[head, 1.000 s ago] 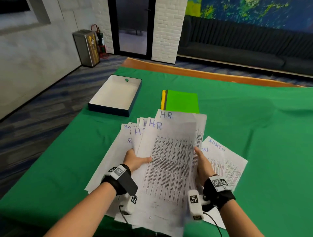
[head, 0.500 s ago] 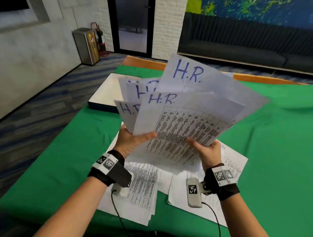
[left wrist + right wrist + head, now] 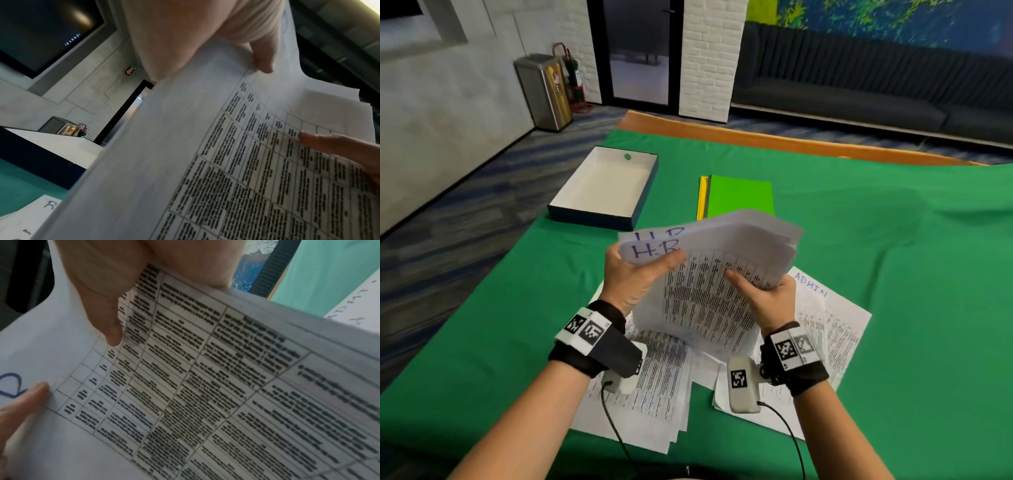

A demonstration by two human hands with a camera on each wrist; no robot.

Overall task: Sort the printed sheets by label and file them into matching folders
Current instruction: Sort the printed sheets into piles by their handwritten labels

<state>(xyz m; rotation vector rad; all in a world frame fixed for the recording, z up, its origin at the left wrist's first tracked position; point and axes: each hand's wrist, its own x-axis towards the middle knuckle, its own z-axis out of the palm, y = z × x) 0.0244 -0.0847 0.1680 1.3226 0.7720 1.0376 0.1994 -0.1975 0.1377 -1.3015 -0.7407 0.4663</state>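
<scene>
Sheets marked H.R. (image 3: pixel 709 270) are up off the table in both my hands — my left hand (image 3: pixel 630 277) pinches the near-left edge with the thumb on top by the label, my right hand (image 3: pixel 767 294) grips the right side, thumb laid across the print. Below them two loose piles lie on the green cloth (image 3: pixel 893 342), the right-hand pile (image 3: pixel 835 329) topped by a sheet marked ADMIN. Farther off sit the folders (image 3: pixel 739 198), green over yellow, and left of them an open box (image 3: pixel 604 192). Thin paper — light, floppy, apt to fan out and slide; I judge the bundle wants squaring and a grip along one edge.
</scene>
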